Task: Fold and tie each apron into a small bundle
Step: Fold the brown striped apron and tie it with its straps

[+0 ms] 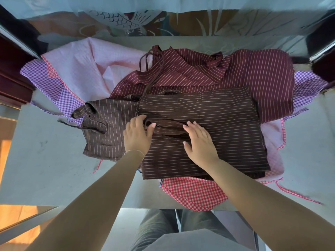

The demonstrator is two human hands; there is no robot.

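Folding is only partly done: the brown striped apron (199, 127) lies doubled over atop the pile on the table (45, 169), its strap (168, 126) loose and untied. Left hand (137, 134) pinches the strap while right hand (199, 142) presses flat with fingers straight. The maroon striped apron (244, 73) and the gingham ones beneath look unfolded; no writing or labels are readable.

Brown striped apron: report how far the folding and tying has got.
Done: the brown striped apron looks folded into a flat panel, though its bib end still lies spread at the left. In hand: the left hand pinches the strap while the right hand presses flat on the fabric. Left: tying it, then the maroon striped apron and the checked ones beneath.
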